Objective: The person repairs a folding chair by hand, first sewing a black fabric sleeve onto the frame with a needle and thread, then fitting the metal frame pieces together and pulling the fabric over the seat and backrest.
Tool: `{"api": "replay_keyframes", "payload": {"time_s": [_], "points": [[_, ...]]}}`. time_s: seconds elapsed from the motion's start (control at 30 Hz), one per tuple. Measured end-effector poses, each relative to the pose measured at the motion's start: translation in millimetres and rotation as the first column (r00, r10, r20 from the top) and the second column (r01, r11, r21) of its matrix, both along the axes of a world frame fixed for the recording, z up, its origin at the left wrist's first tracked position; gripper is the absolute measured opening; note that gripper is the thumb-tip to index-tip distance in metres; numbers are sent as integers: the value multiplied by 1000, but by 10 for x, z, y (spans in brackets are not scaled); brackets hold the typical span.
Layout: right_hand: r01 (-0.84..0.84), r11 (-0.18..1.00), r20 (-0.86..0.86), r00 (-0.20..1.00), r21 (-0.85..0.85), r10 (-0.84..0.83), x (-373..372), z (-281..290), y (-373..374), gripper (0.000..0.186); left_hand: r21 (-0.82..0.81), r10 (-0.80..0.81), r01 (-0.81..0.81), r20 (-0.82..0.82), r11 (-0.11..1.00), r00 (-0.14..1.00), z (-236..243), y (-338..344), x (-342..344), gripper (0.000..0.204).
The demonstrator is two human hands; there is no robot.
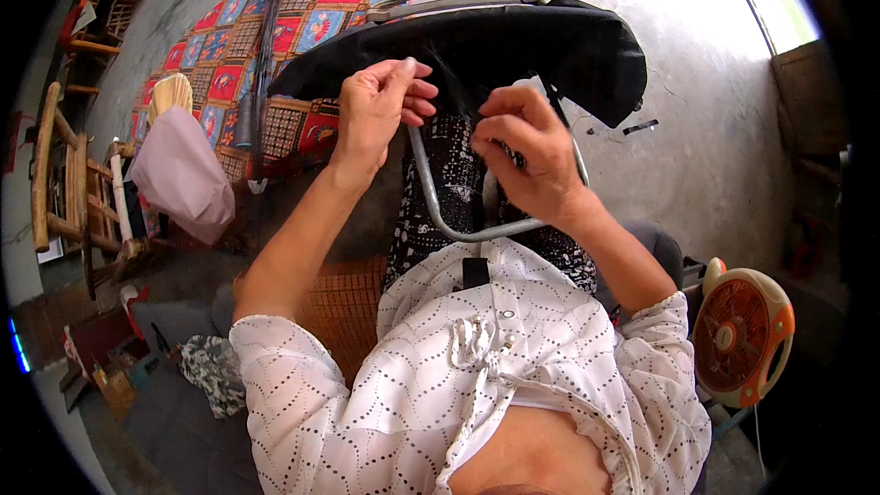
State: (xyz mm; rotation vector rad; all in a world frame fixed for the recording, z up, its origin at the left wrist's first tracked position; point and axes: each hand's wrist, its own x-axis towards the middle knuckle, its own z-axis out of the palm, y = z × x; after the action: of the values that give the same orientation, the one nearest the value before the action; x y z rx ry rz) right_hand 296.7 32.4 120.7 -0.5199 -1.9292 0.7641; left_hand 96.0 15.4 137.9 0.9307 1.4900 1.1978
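Nearest, at the bottom of the frame, is a white blouse [403, 385] with small dark dots and a tied neck cord, worn by the person. Above it, trousers of black cloth with white print [429, 236] cover the lap, and a woven brown seat mat [339, 312] shows at the left of the waist.

A bent grey metal tube frame [472, 237] lies over the thighs, its rounded end toward the waist. Its other end runs up toward a wide piece of black fabric [568, 46], which stretches across the upper middle of the frame.

The left hand [371, 115] is at the near edge of the fabric, left of centre; its fingers [420, 107] are loosely curled, thumb close to the index finger. The right hand [532, 156] is just right of centre, over the tube frame, fingers bent inward with thumb and index drawn together. Whether either hand pinches anything fine, I cannot tell.

At the lower right stands an orange and cream round fan [741, 335]. At the left, a pale pink cloth [183, 174] hangs beside a rough wooden chair [87, 183]. Farther off, a red and blue checked cloth [225, 82] spreads across the upper left, bearing a bundle of thin dark rods [266, 64].
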Motion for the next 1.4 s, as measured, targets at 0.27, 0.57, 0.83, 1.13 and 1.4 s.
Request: {"api": "replay_keyframes", "payload": {"time_s": [0.27,0.57,0.83,1.13,1.4], "points": [[-176,964,192,972,201,138,17,260,86,14,96,235,821,-971,564,-47,41,-160,97,31],[-227,954,155,968,195,199,-99,565,427,16,-129,334,533,-650,836,-683,256,137,159,43],[-20,976,-47,999,-217,10,-419,132,935,10,-125,319,730,-840,672,-438,331,240,-82,7],[252,965,-45,966,-76,-256,-632,-184,741,10,71,376,771,-899,633,-226,260,194,-274,17],[94,842,-148,968,-532,-202,-776,-543,636,11,127,-94,252,-697,959,711,153,167,-83,17]]}}
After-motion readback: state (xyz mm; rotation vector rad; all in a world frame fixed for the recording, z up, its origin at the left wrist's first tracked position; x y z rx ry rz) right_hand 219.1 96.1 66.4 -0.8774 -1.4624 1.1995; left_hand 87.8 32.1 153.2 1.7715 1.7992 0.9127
